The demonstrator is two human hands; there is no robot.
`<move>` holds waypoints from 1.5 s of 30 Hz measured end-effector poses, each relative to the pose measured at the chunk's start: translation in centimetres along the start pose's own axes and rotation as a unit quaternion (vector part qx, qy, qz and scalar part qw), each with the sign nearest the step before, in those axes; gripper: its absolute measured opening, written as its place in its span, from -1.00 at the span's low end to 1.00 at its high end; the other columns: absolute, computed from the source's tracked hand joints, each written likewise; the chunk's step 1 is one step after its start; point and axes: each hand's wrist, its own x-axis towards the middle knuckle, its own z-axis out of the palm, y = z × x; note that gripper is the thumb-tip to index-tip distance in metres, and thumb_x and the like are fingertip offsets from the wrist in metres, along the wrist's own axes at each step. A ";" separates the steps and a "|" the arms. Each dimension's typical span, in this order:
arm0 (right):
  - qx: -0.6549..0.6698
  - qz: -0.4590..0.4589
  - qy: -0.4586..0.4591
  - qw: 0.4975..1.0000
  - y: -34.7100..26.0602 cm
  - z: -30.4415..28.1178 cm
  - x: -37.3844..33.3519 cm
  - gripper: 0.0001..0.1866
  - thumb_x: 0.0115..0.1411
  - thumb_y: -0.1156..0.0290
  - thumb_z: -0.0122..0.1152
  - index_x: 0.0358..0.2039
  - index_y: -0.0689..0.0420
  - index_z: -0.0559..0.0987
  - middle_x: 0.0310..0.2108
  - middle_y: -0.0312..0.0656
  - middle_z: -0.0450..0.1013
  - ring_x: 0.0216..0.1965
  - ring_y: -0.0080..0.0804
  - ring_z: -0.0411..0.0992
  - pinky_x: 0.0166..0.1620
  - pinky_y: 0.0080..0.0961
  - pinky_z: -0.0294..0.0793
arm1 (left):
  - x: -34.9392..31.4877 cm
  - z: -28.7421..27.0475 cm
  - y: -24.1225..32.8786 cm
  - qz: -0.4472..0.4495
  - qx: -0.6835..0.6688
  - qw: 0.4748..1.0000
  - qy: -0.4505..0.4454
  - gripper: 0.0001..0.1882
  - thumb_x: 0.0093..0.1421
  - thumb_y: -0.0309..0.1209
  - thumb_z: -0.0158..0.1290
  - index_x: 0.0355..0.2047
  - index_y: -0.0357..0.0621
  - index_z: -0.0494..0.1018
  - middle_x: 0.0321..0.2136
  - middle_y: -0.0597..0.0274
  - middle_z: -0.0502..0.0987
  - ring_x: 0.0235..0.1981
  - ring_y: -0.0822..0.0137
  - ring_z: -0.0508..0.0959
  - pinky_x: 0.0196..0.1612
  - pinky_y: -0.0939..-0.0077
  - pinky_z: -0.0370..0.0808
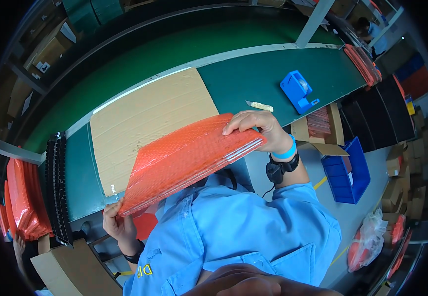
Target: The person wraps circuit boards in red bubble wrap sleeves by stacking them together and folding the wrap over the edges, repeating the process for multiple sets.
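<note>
Nearest, a light blue work shirt (233, 232). Above it, a stack of orange bubble-wrap sleeves (189, 155) is held tilted just short of the tan cardboard sheet (145, 118); the left hand (118, 224) pinches its lower corner, the right hand (261, 130) grips its upper corner. Step, as I judge: squaring the stack; next calls for a steady two-handed hold.

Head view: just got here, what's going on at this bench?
A person in a blue shirt holds a stack of orange bubble bags up off the bench with both hands: the left hand grips its lower corner, the right hand its upper end. Below it lies a cardboard sheet on the green bench. A blue tape dispenser and a small knife sit off to the right, more orange bags at the left.
</note>
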 end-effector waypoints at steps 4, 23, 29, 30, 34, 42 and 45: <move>0.006 0.008 0.004 1.000 0.0 0.0 0.1 -0.67 -0.01 0.47 0.54 -0.36 0.18 0.49 -0.20 -0.15 0.62 -0.20 -0.29 0.57 -0.09 -0.42 0.54 | 0.2 0.2 0.0 0.000 -0.007 1.000 -0.004 -0.75 0.15 -0.64 0.22 -0.15 -0.33 0.49 -0.25 0.06 0.60 -0.24 0.30 0.56 -0.08 0.50 0.47; -0.024 0.003 -0.010 1.000 -0.1 -0.4 1.0 -0.62 -0.07 0.45 0.58 -0.33 0.15 0.50 -0.21 -0.21 0.62 -0.23 -0.34 0.56 -0.13 -0.49 0.53 | 0.5 0.1 -0.2 -0.031 -0.004 0.999 0.007 -0.77 0.18 -0.58 0.24 -0.17 -0.31 0.48 -0.25 0.06 0.61 -0.22 0.34 0.57 -0.07 0.51 0.48; -0.022 -0.003 -0.007 1.000 -0.1 -0.3 1.0 -0.62 -0.09 0.46 0.58 -0.36 0.16 0.48 -0.21 -0.20 0.62 -0.26 -0.35 0.54 -0.16 -0.48 0.52 | 0.5 0.1 -0.5 -0.024 -0.010 1.000 0.011 -0.77 0.18 -0.57 0.25 -0.18 -0.31 0.49 -0.25 0.06 0.61 -0.23 0.34 0.58 -0.08 0.51 0.48; -0.022 -0.002 -0.008 1.000 -0.1 -0.2 1.1 -0.62 -0.09 0.46 0.58 -0.36 0.16 0.48 -0.21 -0.20 0.62 -0.26 -0.35 0.54 -0.16 -0.48 0.52 | 0.5 0.1 -0.7 -0.021 -0.008 1.000 0.010 -0.77 0.17 -0.57 0.25 -0.18 -0.31 0.49 -0.25 0.06 0.61 -0.23 0.34 0.58 -0.08 0.51 0.48; -0.013 -0.005 -0.011 1.000 0.1 0.0 1.4 -0.62 -0.08 0.48 0.57 -0.30 0.17 0.53 -0.21 -0.20 0.62 -0.27 -0.35 0.54 -0.17 -0.48 0.52 | 0.8 -0.1 -0.3 -0.016 0.000 1.000 0.011 -0.77 0.18 -0.57 0.25 -0.18 -0.30 0.49 -0.28 0.08 0.61 -0.24 0.35 0.58 -0.09 0.53 0.48; -0.032 0.088 -0.013 0.996 -4.1 -0.9 8.2 -0.56 -0.01 0.49 0.49 -0.09 0.26 0.56 -0.20 -0.17 0.61 -0.22 -0.43 0.57 -0.09 -0.48 0.54 | 6.8 -0.7 0.0 -0.173 -0.119 0.977 -0.021 -0.72 0.12 -0.60 0.25 -0.15 -0.31 0.50 -0.25 0.23 0.59 -0.28 0.47 0.57 -0.19 0.57 0.52; -0.071 0.080 -0.052 0.993 -7.5 -2.8 13.9 -0.51 0.03 0.42 0.47 -0.02 0.25 0.53 -0.18 -0.17 0.61 -0.17 -0.45 0.58 -0.01 -0.49 0.54 | 8.6 0.1 0.5 -0.264 -0.247 0.930 -0.069 -0.73 0.10 -0.57 0.26 -0.16 -0.32 0.56 -0.29 0.18 0.65 -0.29 0.47 0.60 -0.25 0.55 0.54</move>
